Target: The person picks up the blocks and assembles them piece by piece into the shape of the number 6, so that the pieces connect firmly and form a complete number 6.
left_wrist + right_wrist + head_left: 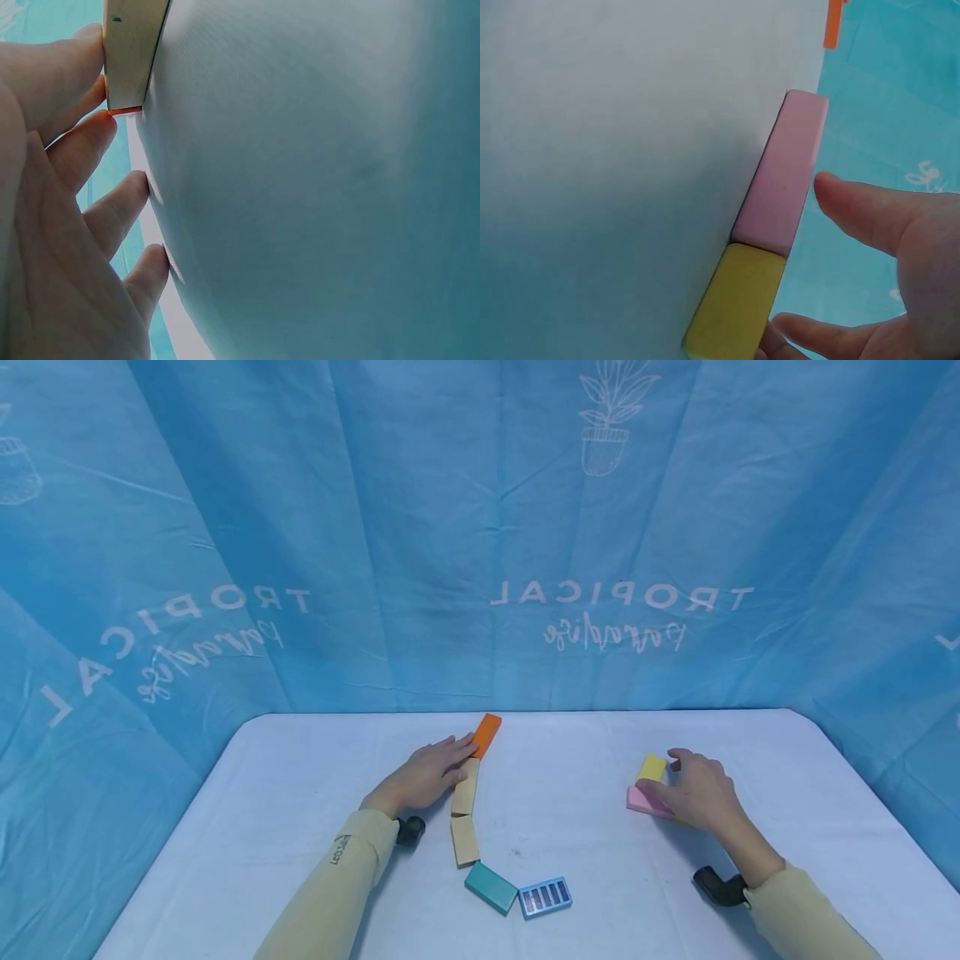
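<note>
My left hand [427,774] reaches across the far end of a curved row of blocks, fingers mostly straight. Its fingertips meet the orange block [487,732], and the thumb lies at the neighbouring plain wooden block [465,787]. In the left wrist view the thumb is right at the edge of that wooden block [135,60]. My right hand [697,789] is over a pink block [647,802] and a yellow block [652,767], thumb and fingers spread apart. The right wrist view shows the pink block [784,172] end to end with a yellow block [735,304], fingertips close behind them.
A second wooden block [464,841], a teal block [491,887] and a blue block with dark stripes [545,897] continue the row toward the front. A white cloth covers the table [555,793]; a blue printed curtain [450,543] hangs behind it.
</note>
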A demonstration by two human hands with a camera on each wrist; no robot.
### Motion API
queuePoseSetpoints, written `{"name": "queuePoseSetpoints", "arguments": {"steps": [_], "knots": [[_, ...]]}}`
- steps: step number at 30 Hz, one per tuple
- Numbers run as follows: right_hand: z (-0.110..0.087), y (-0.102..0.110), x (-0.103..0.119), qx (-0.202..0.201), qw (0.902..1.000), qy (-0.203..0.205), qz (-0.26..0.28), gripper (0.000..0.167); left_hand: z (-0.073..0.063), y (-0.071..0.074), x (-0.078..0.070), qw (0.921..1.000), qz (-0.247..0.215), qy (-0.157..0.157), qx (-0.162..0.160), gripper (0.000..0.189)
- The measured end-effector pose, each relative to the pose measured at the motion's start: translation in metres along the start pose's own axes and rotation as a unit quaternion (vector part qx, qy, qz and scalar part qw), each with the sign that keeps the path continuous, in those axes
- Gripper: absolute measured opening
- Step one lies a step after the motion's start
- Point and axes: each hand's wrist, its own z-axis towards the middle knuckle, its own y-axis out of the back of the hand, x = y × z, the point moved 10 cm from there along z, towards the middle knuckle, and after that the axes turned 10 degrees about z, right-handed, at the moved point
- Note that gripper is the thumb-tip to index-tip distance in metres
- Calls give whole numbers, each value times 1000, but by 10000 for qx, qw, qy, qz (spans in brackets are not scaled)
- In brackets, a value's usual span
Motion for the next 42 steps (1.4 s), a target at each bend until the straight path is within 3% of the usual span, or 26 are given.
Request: {"name": "queuePoseSetpoints", "arguments": {"steps": [12,29,42], "knots": [[5,-4,-1,221,9997,-62,26,72,1,1,0,10000,-7,25,20,53],[17,-10,-6,558,9973,-323,-351,80,1,2,-1,10000,-57,31,52,53],[19,-11,-8,676,9966,-401,-256,81,1,-1,0,10000,-6,13,34,53]]}}
